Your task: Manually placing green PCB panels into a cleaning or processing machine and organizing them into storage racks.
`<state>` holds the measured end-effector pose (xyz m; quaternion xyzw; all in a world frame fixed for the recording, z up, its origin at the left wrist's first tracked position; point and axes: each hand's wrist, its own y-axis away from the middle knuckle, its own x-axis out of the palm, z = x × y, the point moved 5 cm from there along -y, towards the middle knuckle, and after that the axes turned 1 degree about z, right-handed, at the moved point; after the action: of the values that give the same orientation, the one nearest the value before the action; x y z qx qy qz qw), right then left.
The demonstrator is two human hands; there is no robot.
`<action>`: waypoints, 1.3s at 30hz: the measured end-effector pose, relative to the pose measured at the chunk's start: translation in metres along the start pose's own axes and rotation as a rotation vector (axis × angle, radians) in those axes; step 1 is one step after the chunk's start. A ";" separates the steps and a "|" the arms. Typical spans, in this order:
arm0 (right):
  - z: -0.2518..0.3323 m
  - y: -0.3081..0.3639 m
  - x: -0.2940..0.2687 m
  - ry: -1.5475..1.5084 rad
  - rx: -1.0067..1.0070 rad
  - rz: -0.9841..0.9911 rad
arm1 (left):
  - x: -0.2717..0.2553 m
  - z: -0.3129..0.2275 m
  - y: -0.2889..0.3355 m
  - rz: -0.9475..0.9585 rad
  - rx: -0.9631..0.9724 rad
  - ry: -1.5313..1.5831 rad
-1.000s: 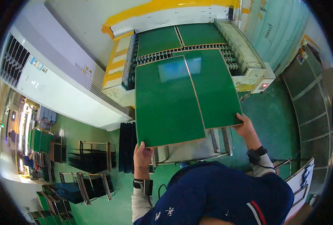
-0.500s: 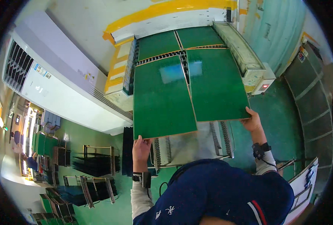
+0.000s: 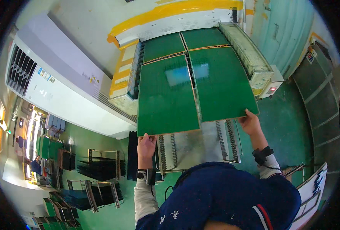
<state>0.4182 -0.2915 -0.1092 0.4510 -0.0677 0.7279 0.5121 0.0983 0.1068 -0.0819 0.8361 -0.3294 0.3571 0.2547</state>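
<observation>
Two large glossy green panels lie side by side, their far ends on a roller conveyor. At the near left corner of the left panel (image 3: 166,103), my left hand (image 3: 147,146) grips the edge, fingers closed with the thumb on top. My right hand (image 3: 250,123) holds the near edge of the right panel (image 3: 224,90) close to its right corner. Ahead of them, two more green panels, a left one (image 3: 164,48) and a right one (image 3: 204,38), lie flat on the conveyor. Narrow gaps separate the far and near pairs.
The conveyor's side housing (image 3: 248,55) and a control box with a red display (image 3: 272,89) flank the right. A white air conditioner (image 3: 68,99) stands left. Below the panels is a slotted rack (image 3: 185,149). Several racks with dark panels (image 3: 101,168) stand at lower left.
Both held panels have moved a little farther onto the conveyor, and my hands have moved forward with them. The gap to the far pair has narrowed.
</observation>
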 end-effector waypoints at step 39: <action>0.016 -0.025 0.020 0.090 0.024 0.005 | -0.001 0.004 -0.053 0.086 -0.022 0.015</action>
<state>0.4466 -0.2747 -0.0942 0.4238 -0.0372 0.7492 0.5076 0.1386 0.1392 -0.0950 0.8157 -0.3671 0.3703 0.2506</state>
